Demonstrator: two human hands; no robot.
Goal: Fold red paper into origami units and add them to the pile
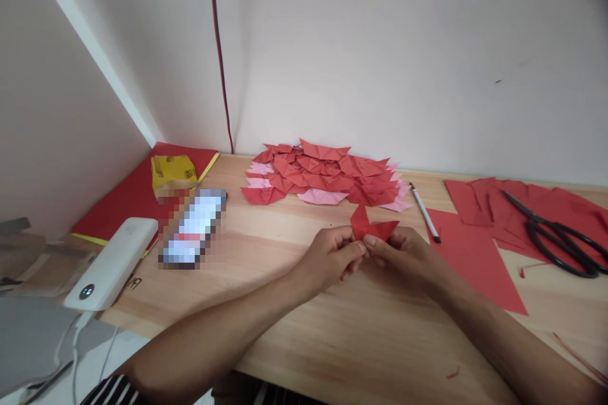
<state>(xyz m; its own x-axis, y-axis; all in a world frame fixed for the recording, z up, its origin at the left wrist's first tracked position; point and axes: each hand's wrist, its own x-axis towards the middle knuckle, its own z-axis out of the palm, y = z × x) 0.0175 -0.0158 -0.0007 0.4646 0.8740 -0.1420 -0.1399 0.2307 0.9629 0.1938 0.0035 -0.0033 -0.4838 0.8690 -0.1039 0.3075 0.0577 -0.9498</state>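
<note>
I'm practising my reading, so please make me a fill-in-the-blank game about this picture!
The left hand and right hand hold a folded paper coloured ____.
The scissors have ____ handles.
The power bank is mostly ____.
In the picture, the pen lies to the ____ of the folded-paper pile.

Missing words: red; black; white; right.

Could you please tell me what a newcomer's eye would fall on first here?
Probably the piled red and pink folded papers at the back of the table. Just nearer, the left hand and right hand hold one red fold. The scissors on the right, lying across red sheets, also stand out.
</note>
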